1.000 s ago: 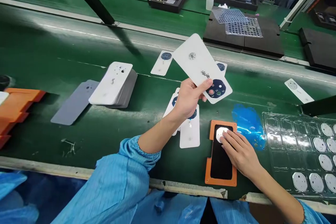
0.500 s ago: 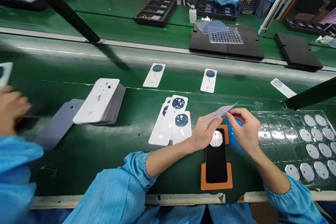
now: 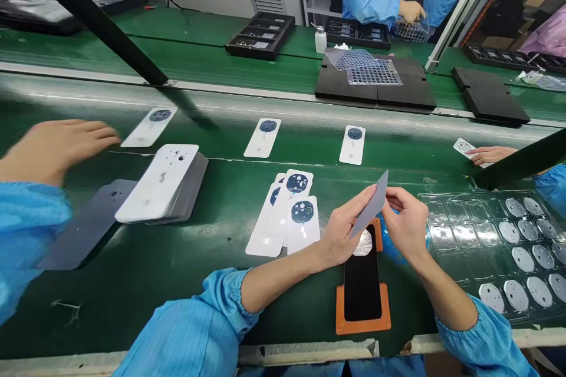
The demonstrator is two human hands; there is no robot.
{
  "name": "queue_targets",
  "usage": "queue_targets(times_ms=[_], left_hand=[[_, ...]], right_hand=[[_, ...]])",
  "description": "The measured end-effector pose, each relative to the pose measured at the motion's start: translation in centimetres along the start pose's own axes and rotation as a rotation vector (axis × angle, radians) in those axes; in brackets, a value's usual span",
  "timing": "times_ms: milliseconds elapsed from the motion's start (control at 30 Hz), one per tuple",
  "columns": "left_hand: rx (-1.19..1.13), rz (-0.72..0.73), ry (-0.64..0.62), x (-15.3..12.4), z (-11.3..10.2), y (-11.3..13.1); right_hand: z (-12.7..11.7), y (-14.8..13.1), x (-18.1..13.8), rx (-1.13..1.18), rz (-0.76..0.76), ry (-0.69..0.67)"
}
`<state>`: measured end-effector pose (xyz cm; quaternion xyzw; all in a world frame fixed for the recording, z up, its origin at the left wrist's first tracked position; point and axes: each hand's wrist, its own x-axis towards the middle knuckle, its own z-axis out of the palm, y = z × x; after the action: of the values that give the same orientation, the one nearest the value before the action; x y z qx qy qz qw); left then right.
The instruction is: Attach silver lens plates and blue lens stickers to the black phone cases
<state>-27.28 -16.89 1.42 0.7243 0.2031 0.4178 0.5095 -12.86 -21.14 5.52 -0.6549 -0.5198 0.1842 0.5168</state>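
My left hand (image 3: 342, 227) is closed on a thin grey phone back cover (image 3: 372, 203), tilted steeply with its edge towards me. The fingers of my right hand (image 3: 405, 221) pinch its right edge. Below my hands lies an orange fixture (image 3: 363, 326) with a black pad (image 3: 362, 288) and a round silvery disc (image 3: 364, 243) at its top. Something blue and shiny (image 3: 391, 241) is partly hidden behind my right hand. Several white phone back covers (image 3: 303, 227) with dark camera circles overlap left of my left hand.
A stack of white covers (image 3: 157, 185) stands left. Single covers (image 3: 262, 138) lie along the belt. At right is a clear tray (image 3: 469, 259) of round discs. A co-worker's hand (image 3: 66, 144) is at left, another person's hand (image 3: 490, 154) at right. Black posts (image 3: 88, 17) slant across.
The cover in my hands has turned from nearly flat to steep. The co-worker's hand at left has moved right, beside a cover now lying on the belt. Another hand has reached the far-right cover.
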Motion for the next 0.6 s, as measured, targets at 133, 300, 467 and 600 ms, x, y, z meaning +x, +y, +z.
queue_targets(times_ms=[133,300,467,600], left_hand=[[0.072,0.02,-0.02,0.0,-0.13,0.2],[0.09,0.023,-0.034,0.06,-0.13,0.43],[0.103,0.015,-0.027,0.0,0.02,0.24],[0.119,0.023,-0.033,0.03,0.03,0.14]], right_hand=[[-0.09,-0.12,0.12,0.004,-0.006,-0.019],[-0.17,-0.06,0.1,0.01,0.019,-0.016],[-0.01,-0.16,0.3,0.025,0.023,-0.026],[0.13,-0.03,0.47,0.002,0.01,-0.009]])
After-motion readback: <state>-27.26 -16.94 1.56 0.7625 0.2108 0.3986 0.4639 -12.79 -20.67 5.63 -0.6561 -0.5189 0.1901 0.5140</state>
